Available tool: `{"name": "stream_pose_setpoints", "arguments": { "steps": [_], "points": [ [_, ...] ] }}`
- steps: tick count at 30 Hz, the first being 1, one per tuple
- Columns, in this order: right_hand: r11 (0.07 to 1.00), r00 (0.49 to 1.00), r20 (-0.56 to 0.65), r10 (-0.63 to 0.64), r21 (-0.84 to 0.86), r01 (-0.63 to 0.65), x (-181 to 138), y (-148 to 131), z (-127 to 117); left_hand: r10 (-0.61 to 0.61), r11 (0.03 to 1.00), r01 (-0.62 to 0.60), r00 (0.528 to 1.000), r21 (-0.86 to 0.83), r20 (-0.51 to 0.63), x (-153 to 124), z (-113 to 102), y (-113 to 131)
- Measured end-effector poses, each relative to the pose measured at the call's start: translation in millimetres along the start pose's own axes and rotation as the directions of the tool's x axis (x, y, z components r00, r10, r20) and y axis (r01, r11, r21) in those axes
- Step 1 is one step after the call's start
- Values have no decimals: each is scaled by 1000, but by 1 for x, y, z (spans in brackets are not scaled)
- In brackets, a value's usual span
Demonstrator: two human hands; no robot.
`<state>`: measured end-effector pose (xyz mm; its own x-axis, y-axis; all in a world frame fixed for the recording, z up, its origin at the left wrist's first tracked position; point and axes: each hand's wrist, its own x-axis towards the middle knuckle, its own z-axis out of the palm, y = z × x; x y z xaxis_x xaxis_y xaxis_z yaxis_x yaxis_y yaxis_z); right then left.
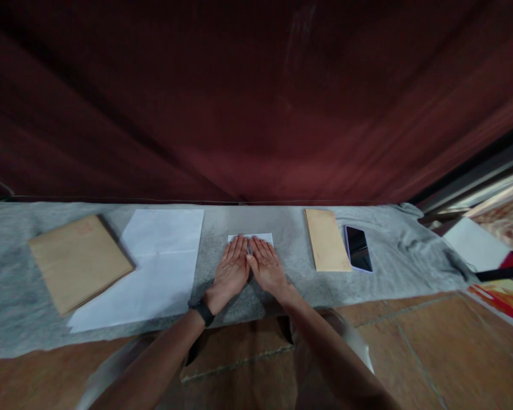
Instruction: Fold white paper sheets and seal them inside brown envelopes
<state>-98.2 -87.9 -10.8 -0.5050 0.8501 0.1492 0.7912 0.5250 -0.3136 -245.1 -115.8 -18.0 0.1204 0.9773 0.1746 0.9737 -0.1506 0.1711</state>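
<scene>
A small folded white paper (263, 236) lies on the grey cloth (290, 273) in the middle. My left hand (231, 269) and my right hand (267, 265) lie flat on it side by side, fingers stretched out and together, thumbs touching. Only the paper's far edge shows beyond my fingertips. A black band sits on my left wrist (202, 312).
A large white sheet (154, 267) lies left of my hands, with a brown envelope (79, 262) partly over it. To the right lie a narrow brown envelope (327, 246) and a dark phone (358, 248). A dark red curtain (256, 102) hangs behind. Tiled floor lies in front.
</scene>
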Motion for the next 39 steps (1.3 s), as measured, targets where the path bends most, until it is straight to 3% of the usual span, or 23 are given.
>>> {"name": "stream_pose_setpoints", "arguments": {
  "steps": [11,21,28,39],
  "points": [
    [993,993,-121,-17,-114,3,-5,12,14,-56,998,56,998,42,1,-6,-4,-4],
    [988,993,-119,7,-154,-25,-10,14,6,-63,996,65,998,66,-26,-12,-13,-6],
    [983,997,-72,2,-181,-15,-9,17,5,136,991,-136,991,-6,-3,-26,-11,9],
    [985,998,-64,30,-168,-40,-11,19,5,160,986,-159,987,-43,9,-39,-9,5]
  ]
}}
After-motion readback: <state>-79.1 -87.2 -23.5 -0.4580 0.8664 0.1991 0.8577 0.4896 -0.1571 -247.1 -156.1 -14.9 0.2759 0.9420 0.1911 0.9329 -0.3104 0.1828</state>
